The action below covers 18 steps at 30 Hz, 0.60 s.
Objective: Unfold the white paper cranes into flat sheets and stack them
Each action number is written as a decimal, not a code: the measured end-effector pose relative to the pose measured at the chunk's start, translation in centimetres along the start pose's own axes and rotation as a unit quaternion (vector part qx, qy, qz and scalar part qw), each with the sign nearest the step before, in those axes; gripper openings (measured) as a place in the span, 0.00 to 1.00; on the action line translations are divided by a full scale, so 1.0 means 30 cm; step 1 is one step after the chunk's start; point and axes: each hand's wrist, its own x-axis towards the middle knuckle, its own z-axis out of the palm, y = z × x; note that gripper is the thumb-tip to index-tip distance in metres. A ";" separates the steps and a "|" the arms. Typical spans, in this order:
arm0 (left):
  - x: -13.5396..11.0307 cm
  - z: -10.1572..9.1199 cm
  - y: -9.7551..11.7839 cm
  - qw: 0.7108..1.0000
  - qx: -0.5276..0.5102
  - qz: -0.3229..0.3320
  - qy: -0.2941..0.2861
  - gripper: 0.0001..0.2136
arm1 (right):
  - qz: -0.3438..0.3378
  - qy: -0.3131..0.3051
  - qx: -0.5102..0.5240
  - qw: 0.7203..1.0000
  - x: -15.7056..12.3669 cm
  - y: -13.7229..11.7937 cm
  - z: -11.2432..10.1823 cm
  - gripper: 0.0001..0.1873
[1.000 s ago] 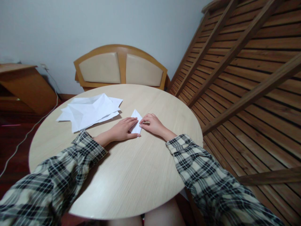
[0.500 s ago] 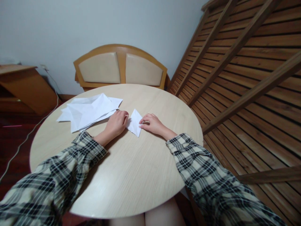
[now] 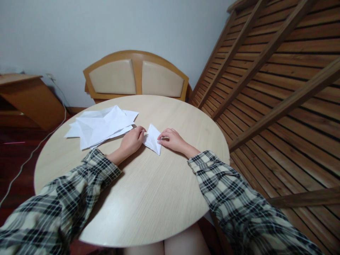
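Observation:
A small folded white paper shape (image 3: pixel 153 139) lies on the round light-wood table (image 3: pixel 148 198), pointed at its near end. My left hand (image 3: pixel 132 140) is curled with its fingertips pinching the paper's left edge. My right hand (image 3: pixel 172 139) is curled too, fingertips pressing the paper's right edge down on the table. Both arms wear plaid sleeves.
A loose pile of creased white paper sheets (image 3: pixel 101 124) lies on the table to the left of my hands. A wooden chair with a padded back (image 3: pixel 136 76) stands beyond the table. Slatted wooden panels (image 3: pixel 278 88) lean at the right. A wooden cabinet (image 3: pixel 23 95) sits at far left.
My left hand lay flat over the paper one second ago. It has pulled back to the left and curled, now gripping the paper's left edge. The right hand has hardly moved.

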 end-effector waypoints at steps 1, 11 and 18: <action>0.001 -0.004 0.004 0.999 -0.034 -0.005 -0.004 0.15 | -0.002 0.001 0.000 1.000 0.000 0.000 0.000 0.07; -0.012 -0.031 0.028 0.980 -0.185 0.062 -0.034 0.16 | 0.009 0.008 0.005 1.000 -0.009 -0.010 -0.005 0.06; -0.011 -0.022 0.018 0.984 -0.111 0.134 -0.032 0.12 | 0.019 0.012 -0.016 1.000 -0.010 -0.007 -0.007 0.06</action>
